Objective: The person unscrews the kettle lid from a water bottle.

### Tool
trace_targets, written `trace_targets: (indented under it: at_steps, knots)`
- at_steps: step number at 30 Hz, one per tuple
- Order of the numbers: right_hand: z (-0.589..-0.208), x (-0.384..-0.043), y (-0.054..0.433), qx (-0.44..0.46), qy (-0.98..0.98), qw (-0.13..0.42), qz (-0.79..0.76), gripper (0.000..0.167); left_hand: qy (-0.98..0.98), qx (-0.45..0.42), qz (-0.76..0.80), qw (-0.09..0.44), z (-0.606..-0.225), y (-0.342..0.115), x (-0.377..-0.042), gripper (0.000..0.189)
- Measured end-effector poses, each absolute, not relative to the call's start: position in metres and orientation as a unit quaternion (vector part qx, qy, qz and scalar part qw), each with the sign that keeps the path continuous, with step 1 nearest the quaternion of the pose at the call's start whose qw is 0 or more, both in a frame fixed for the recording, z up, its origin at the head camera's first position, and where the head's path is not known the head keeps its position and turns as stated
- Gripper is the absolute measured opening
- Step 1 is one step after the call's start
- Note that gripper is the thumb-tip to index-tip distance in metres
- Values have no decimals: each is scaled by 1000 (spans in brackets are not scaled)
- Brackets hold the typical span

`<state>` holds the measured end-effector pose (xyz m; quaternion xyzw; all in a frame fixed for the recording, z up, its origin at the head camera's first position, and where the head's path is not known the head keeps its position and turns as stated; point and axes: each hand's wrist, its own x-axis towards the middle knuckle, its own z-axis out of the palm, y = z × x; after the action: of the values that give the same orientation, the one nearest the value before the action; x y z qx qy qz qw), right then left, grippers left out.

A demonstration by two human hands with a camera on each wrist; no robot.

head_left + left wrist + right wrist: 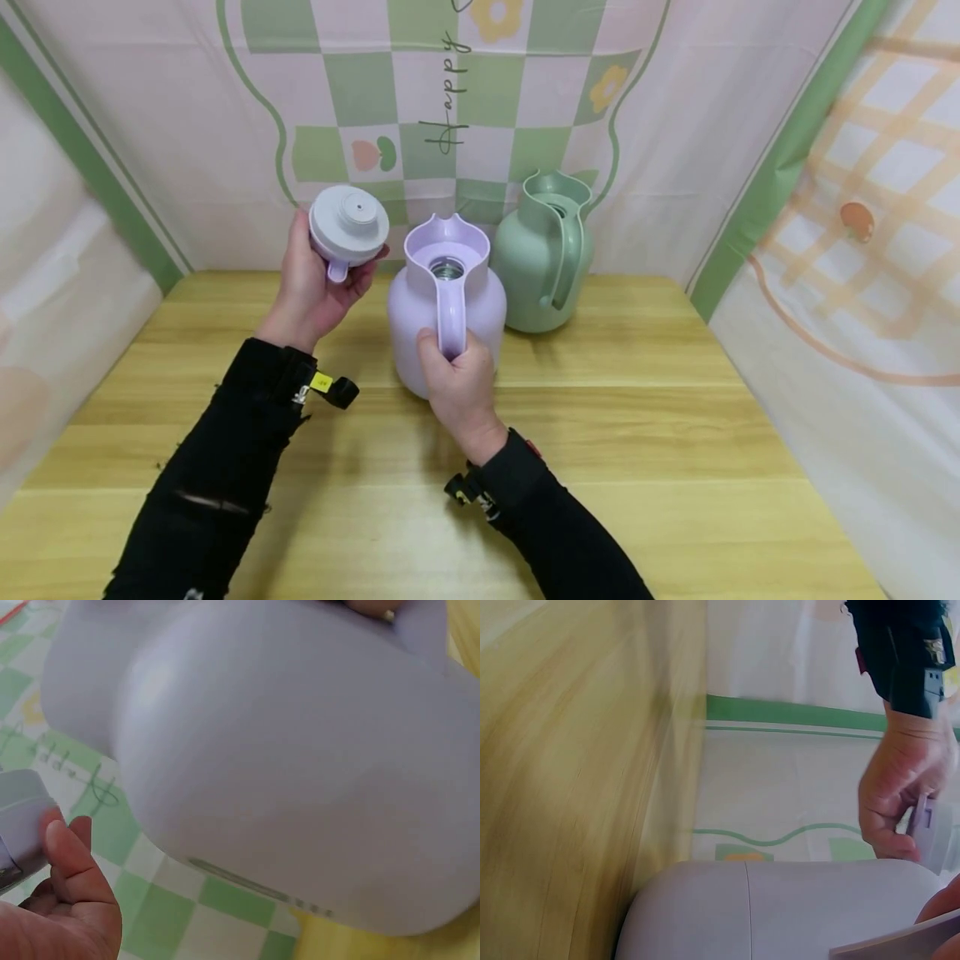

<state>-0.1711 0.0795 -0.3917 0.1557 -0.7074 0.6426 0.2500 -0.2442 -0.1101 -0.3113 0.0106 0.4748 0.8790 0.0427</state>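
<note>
A purple vacuum jug [405, 321] stands on the table with its round mouth uncovered. My right hand [461, 383] grips its handle [452, 312], thumb on the near left side. To the left of the jug and above the table, my left hand [318, 283] holds the jug's lid [349, 223], pale grey stopper side turned up and a purple tab pointing toward me. In the left wrist view the jug body [300, 765] fills most of the picture, and the left hand [75, 907] pinches the lid [22, 825] at the edge. The right wrist view shows the lid [928, 829] beyond the jug.
A green jug [536, 267] of the same shape stands behind and right of the purple one, its handle toward me. Printed cloth [667, 117] walls in the back and sides of the wooden table [637, 467].
</note>
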Motion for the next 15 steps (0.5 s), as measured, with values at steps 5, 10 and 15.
trace_targets:
  at_steps: [5, 10, 15]
  knots:
    - [-393, -174, 79, 154, -708, 245, 644, 42, 464, -8, 883, 67, -327, -119, -247, 70]
    - [-393, -178, 78, 151, -712, 244, 641, 43, 452, -23, 888, 80, -340, -128, -249, 71]
    - [-390, -182, 74, 154, -715, 243, 637, 42, 448, -45, 889, 84, -352, -140, -247, 67]
